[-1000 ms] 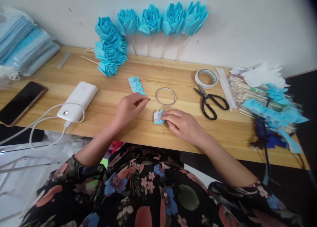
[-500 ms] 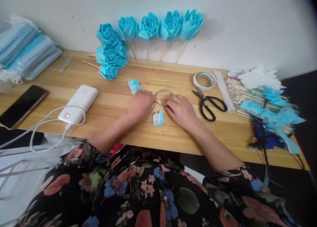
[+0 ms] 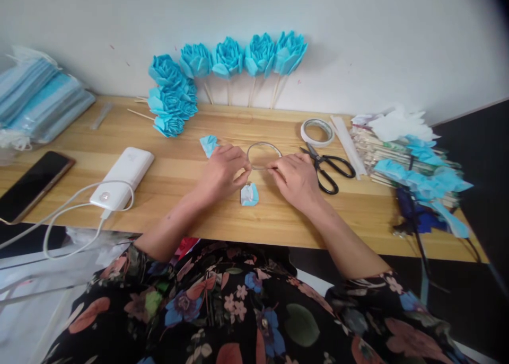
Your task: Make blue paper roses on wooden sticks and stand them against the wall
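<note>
My left hand (image 3: 226, 168) is closed at the left side of a thin grey ring (image 3: 264, 143), its thumb and fingertips together. My right hand (image 3: 295, 176) pinches the ring's right side. The ring is at about table level between both hands; its material is not clear. A small blue-and-white fabric piece (image 3: 249, 194) lies on the table just in front of the ring. Behind my left hand sits another crumpled light-blue piece (image 3: 208, 145), partly covered by the fingers. Black-handled scissors (image 3: 326, 169) lie open to the right of my right hand.
Blue fabric flowers (image 3: 228, 58) on sticks stand along the wall, with more stacked at left. Around the wooden table (image 3: 191, 218) are a tape roll (image 3: 317, 132), bundled sticks (image 3: 361, 147), a power bank (image 3: 123, 177), a phone (image 3: 34, 185) and packed masks (image 3: 43, 99).
My hands have drawn slightly apart around the ring, showing more of it. The camera view has shifted a little.
</note>
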Tool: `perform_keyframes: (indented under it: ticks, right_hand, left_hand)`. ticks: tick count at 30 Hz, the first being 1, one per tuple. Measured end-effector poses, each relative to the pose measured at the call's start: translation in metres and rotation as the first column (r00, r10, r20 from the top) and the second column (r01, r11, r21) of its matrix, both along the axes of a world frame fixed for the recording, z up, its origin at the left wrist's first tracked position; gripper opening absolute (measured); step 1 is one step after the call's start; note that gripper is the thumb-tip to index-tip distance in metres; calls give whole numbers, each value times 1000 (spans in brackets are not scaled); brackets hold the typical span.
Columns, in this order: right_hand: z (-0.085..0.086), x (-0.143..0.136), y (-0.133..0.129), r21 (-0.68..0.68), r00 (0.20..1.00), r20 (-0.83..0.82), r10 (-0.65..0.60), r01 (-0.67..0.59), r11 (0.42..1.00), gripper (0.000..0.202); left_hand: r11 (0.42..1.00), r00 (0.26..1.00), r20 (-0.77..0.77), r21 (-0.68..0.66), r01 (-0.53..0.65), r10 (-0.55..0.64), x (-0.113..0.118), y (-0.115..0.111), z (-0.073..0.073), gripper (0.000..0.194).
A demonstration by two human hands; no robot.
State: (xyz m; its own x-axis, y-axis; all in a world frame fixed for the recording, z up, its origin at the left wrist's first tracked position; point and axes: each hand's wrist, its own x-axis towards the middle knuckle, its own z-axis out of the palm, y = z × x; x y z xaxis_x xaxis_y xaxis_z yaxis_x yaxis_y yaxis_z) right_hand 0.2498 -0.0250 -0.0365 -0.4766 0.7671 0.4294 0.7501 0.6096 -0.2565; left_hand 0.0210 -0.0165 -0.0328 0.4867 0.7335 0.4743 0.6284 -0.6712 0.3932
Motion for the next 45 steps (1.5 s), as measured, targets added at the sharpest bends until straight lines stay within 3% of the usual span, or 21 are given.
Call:
perform_keyframes:
  ticks: [6, 12, 16, 20, 23, 27, 29, 32, 35, 37, 39, 41, 43, 45]
  right_hand:
    - [6, 1, -9, 7, 998, -61, -12, 12, 1000, 17]
    - [14, 8, -36, -108, 976, -215, -12, -11, 994, 11]
    - [23, 31, -48, -216, 949, -296, -111, 47, 975, 7]
    - [44, 76, -46, -171, 905, -319, -280, 236, 957, 6]
    - [67, 121, -40, -101, 864, -267, -426, 415, 904, 5]
    - [98, 171, -34, -93, 675, -315, -667, 678, 729, 11]
    - [109, 177, -36, -190, 573, -409, -710, 708, 680, 14]
    - [117, 155, -47, -366, 532, -464, -708, 613, 700, 6]
    - [115, 105, -64, -482, 679, -415, -605, 400, 780, 7]
    - [111, 66, -74, -564, 821, -376, -430, 165, 809, 12]
    - [105, 30, -80, -641, 889, -409, -208, -117, 759, 14]
    - [97, -2, -82, -682, 853, -513, -100, -334, 651, 16]
    - [88, -30, -84, -689, 825, -565, -22, -456, 564, 14]
    - [76, -55, -86, -689, 808, -584, 74, -542, 481, 11]
  left_hand:
    - [999, 999, 48, 53, 2, -5, 0, -3, 6, 17]
    - [990, 917, 384, -130, -60, 106, -10, 0, 5, 14]
    - [976, 851, 501, -209, -58, 158, -14, 2, 0, 19]
    - [970, 841, 507, -227, -84, 191, -13, 2, -2, 19]
    - [967, 837, 506, -236, -97, 208, -15, 2, -1, 20]
    - [964, 834, 509, -247, -94, 212, -19, 3, -1, 20]
    - [960, 820, 525, -261, -99, 228, -19, 4, -1, 17]
    - [952, 791, 567, -301, -60, 229, -16, -2, 2, 18]
    - [938, 784, 615, -314, 144, 86, -8, -24, 14, 19]
    - [891, 771, 634, -318, 324, -55, -4, -48, 23, 29]
    - [831, 771, 626, -364, 421, -116, -8, -75, 29, 39]
    - [826, 786, 617, -420, 375, -43, -21, -101, 31, 27]
    - [838, 793, 606, -467, 282, 71, -41, -126, 28, 21]
    - [818, 795, 595, -513, 262, 118, -63, -148, 24, 26]
